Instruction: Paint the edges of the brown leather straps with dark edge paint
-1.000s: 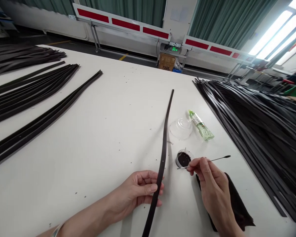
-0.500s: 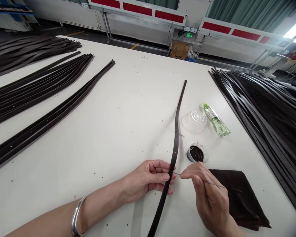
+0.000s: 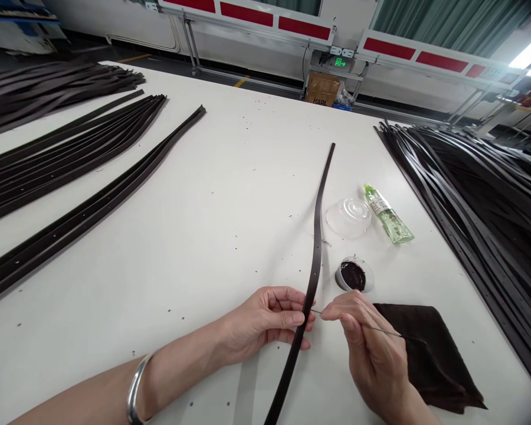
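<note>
My left hand [image 3: 277, 319] pinches a long dark brown strap [image 3: 317, 236] between thumb and fingers, holding it raised off the table with its far end pointing away. A row of small holes shows along the strap. In my right hand [image 3: 371, 348] is a thin metal rod [image 3: 383, 332], gripped like a pen, its tip at the strap's right edge beside my left fingers. Just beyond the right hand stands a small clear cup of dark brown liquid [image 3: 352, 276]. Under and beside that hand lies a folded dark cloth [image 3: 438, 354].
A clear plastic lid [image 3: 348, 217] and a green tube [image 3: 388, 213] lie past the cup on the white table [image 3: 181, 236]. Piles of dark straps [image 3: 482, 218] cover the right side. More straps [image 3: 92, 212] lie in groups at left. Small dark specks dot the tabletop.
Very little differs. My right hand and the rod have shifted slightly left, toward the strap; the left hand and strap stay in place.
</note>
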Available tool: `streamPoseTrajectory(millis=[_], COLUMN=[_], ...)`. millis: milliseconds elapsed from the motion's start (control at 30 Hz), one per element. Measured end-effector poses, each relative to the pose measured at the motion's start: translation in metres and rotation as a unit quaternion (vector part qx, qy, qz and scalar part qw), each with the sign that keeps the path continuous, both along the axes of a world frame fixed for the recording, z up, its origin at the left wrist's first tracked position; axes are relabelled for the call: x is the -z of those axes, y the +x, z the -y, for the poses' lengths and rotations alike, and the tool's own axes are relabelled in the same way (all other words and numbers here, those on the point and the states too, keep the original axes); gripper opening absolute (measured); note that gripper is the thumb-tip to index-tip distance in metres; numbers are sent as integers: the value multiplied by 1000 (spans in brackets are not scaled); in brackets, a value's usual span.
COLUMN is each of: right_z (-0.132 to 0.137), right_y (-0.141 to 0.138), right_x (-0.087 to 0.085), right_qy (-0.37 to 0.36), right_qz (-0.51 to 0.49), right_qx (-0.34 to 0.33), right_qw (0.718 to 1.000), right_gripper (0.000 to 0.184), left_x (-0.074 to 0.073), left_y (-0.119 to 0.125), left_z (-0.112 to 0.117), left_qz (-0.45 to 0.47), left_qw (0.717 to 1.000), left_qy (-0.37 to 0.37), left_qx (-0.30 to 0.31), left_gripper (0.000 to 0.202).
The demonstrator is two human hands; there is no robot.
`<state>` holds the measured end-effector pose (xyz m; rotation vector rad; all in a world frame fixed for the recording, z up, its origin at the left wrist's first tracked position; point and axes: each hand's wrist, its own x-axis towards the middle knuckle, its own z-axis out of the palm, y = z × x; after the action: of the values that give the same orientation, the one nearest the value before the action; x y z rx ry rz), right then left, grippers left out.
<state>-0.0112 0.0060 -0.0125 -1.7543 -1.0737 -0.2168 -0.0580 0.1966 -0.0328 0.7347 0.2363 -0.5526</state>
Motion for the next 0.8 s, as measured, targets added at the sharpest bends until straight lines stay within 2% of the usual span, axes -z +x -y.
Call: streamPoseTrajectory(millis=[433,800], right_z=[-3,-4], right_y=[-1,-3], right_x=[-3,-2], right_qy=[-19,-25], right_qz=[23,14], right_qx=[-8,10], right_qw=[1000,1000], right_gripper=[28,28], left_x=[-5,-5], left_y=[1,1], left_z=[1,1], left_qz=[-19,-11], left_qw=[1000,1000], left_qy=[19,28], left_qx=[-11,-2], left_gripper=[21,21])
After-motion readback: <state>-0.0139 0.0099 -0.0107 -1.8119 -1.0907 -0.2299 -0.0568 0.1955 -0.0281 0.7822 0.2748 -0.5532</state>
